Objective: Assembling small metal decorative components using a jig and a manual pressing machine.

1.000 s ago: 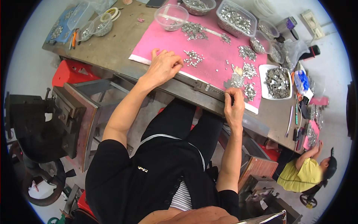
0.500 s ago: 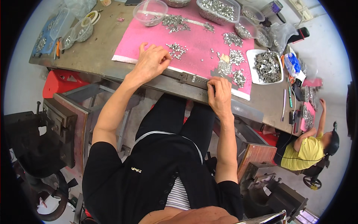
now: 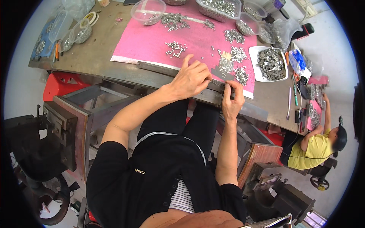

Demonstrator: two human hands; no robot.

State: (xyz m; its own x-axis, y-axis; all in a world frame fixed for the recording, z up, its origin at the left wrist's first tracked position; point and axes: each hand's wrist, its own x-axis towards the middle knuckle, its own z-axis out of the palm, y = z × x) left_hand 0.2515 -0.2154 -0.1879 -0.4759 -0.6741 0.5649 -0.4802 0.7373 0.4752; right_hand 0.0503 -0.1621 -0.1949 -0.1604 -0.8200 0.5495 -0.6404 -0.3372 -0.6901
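In the head view, clock directions run from the picture's centre. At 12 o'clock the left hand (image 3: 190, 79) bends over a dark metal bar (image 3: 157, 69), its fingers partly curled and its thumb close to them; whether they pinch anything cannot be told. Toward 2:30 the right hand (image 3: 232, 101) is half closed, thumb and forefinger at the bar's right end; its hold is unclear. The bar lies along the near edge of the table (image 3: 102, 45), from about 11 o'clock to 2 o'clock.

Beyond it, on a pink mat (image 3: 138, 43), a pile of small metal pieces (image 3: 176, 49) sits at 12 o'clock, with thin silver strips (image 3: 226, 65) between 1 and 2. A white tray (image 3: 253, 60) full of metal parts (image 3: 272, 64) stands at 2 o'clock, a clear round tub (image 3: 146, 17) between 11 and 12. Between 3 and 4 is a co-worker in a yellow shirt (image 3: 311, 152).
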